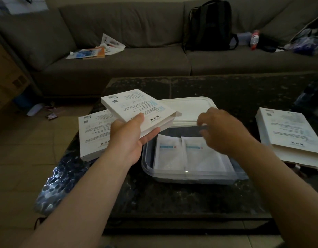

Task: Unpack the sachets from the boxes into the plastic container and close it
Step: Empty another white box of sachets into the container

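Observation:
A clear plastic container sits on the dark table, with two white sachets lying side by side in it. Its white lid lies flat just behind it. My left hand grips a flat white box by its near corner and holds it tilted above the container's left edge, its open end toward the lid. My right hand hovers over the container's far right part with fingers loosely curled and blurred; nothing shows in it.
Another white box lies on the table at the left under the held one. Opened boxes are stacked at the right edge. A grey sofa with a black backpack, papers and a bottle stands behind.

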Motion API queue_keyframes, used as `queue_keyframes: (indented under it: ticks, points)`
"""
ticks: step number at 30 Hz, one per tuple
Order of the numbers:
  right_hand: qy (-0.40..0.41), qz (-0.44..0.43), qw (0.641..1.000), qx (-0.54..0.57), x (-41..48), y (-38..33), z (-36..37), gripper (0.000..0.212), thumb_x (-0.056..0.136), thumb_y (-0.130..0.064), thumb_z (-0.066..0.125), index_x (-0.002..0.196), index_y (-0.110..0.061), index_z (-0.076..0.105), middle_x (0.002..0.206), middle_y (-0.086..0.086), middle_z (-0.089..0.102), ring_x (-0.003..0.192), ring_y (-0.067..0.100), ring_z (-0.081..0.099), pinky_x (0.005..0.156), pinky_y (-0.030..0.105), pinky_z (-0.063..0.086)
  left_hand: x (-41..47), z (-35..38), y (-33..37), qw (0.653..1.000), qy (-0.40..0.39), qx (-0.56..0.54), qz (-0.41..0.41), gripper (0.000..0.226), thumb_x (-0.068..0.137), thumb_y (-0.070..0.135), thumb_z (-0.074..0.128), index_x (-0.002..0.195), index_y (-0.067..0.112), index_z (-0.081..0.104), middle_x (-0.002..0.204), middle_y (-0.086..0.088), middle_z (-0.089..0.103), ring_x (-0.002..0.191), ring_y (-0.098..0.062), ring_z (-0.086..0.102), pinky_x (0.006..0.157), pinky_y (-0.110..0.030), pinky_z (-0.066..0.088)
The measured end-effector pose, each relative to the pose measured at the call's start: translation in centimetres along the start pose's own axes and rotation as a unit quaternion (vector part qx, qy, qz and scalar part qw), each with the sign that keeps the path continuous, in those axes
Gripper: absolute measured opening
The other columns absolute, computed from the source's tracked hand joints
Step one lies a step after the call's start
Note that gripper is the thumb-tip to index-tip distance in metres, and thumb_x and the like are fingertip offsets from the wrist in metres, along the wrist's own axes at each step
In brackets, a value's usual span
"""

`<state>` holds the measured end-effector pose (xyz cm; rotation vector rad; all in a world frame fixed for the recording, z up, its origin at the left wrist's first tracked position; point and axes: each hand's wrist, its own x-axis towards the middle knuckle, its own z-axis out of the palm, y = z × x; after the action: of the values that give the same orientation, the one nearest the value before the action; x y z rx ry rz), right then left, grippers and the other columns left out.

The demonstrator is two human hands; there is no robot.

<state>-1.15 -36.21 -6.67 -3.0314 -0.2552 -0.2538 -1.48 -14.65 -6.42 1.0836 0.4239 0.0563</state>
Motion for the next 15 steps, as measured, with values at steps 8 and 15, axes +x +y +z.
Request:
queue_keyframes:
  ticks: [8,15]
  points:
    - [-0.292,0.001,0.956,0.018,-0.8,-1.2,1.6,0.074,0.084,-0.066,0.057,0.149,-0.041,0.031,0.157,-0.001,0.032,0.14,0.027,0.036,0.112,0.046,0.033,-0.2,0.4,-0.3,1.0,-0.005,0.014,-0.005,0.033,0.102,0.008,0.066,0.133,0.016,0.061,0.113,-0.003,0.075,0.095,-0.023,0.077,0.064,-0.035,0.065]
    - [-0.326,0.011,0.945,0.019,-1.1,0.0,1.4,0.078,0.085,-0.06,0.062,0.151,-0.035,0.029,0.157,0.001,0.032,0.142,0.025,0.032,0.115,0.043,0.028,-0.2,0.4,-0.5,1.0,-0.013,0.025,-0.011,0.031,0.102,0.008,0.066,0.13,0.017,0.063,0.117,-0.004,0.076,0.1,-0.025,0.077,0.064,-0.036,0.065]
